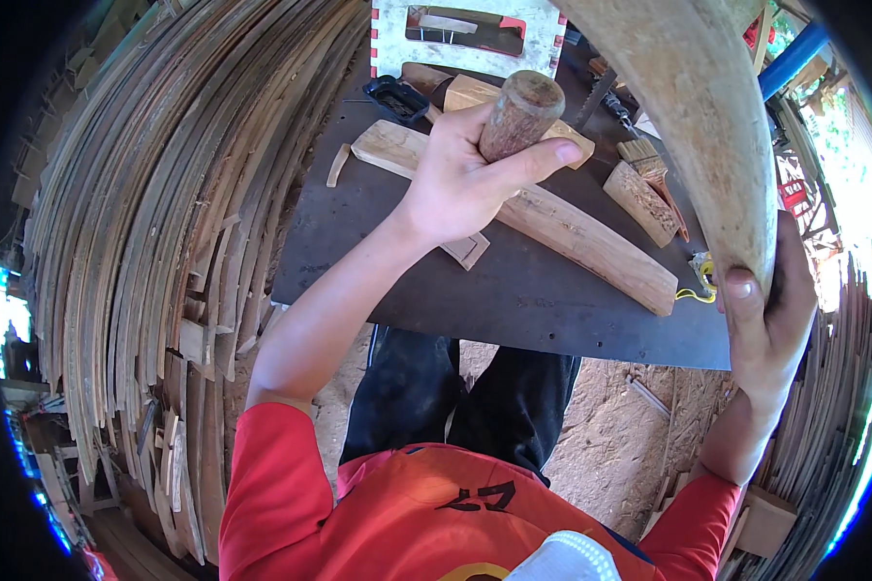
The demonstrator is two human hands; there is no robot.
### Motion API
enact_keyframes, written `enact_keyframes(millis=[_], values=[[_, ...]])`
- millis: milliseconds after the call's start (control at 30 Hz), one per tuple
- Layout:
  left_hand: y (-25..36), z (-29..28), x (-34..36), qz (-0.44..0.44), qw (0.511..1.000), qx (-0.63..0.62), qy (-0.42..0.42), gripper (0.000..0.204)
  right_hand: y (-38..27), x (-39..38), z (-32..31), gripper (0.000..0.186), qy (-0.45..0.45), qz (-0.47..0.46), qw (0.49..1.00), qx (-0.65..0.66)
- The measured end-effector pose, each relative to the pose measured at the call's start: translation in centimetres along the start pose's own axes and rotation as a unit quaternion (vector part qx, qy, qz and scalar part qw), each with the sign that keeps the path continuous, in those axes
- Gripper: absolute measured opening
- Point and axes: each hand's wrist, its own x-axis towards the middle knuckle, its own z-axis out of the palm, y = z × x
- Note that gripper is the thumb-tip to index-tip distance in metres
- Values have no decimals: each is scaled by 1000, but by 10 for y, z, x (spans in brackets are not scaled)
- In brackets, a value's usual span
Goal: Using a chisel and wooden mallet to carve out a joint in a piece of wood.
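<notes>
My left hand is closed round a thick, round wooden piece, its worn flat end pointing up towards me. The lower end is hidden by the fist, so its full shape cannot be told. On the right, my right hand grips the low end of a large, pale, smoothly curved wooden piece. That piece rises close to the view and runs out at the top edge. Below my left hand, a long shaped wooden bar lies slantwise on the dark table, and a pale wooden block lies just beyond.
A paintbrush lies by a short wooden block, near a yellow tape measure. Farther back are a dark blue tool and a white stool. Stacked wooden strips fill the left; a blue pole stands right.
</notes>
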Motion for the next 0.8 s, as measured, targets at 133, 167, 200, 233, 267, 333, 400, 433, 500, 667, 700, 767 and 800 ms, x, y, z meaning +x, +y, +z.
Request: enact_keyframes(millis=[133,167,200,233,267,333,400,433,500,667,700,767,800], values=[[1,2,0,-11,1000,2,-1,16,2,1,-4,70,3,-5,1000,3],[2,2,0,-15,1000,5,0,16,1,2,-5,70,5,-5,1000,4],[2,2,0,-16,1000,4,-3,15,0,2,-4,70,9,-2,1000,5],[2,1,0,-17,1000,3,-6,15,-1,1,-5,71,7,4,1000,2],[1,1,1,-17,1000,1,-6,14,-1,1,-6,72,5,9,1000,0],[0,1,1,-14,1000,-1,-2,13,1,0,-9,75,-1,4,1000,-17],[0,1,0,-12,1000,0,1,13,8,1,-11,81,15,-42,998,-47],[0,0,0,-12,1000,1,0,13,9,3,-10,80,31,-59,997,-48],[-1,-1,0,-11,1000,-2,-3,13,12,6,-8,78,63,-93,992,-49],[0,1,2,-15,1000,-15,-10,14,11,3,-20,67,43,-75,993,-79],[1,1,2,-16,1000,-13,-10,14,9,3,-18,69,41,-70,994,-70],[1,0,1,-16,1000,-7,-9,14,6,3,-12,74,37,-62,996,-51],[1,0,0,-17,1000,-7,-9,15,9,-1,-13,78,42,-42,998,-28]])
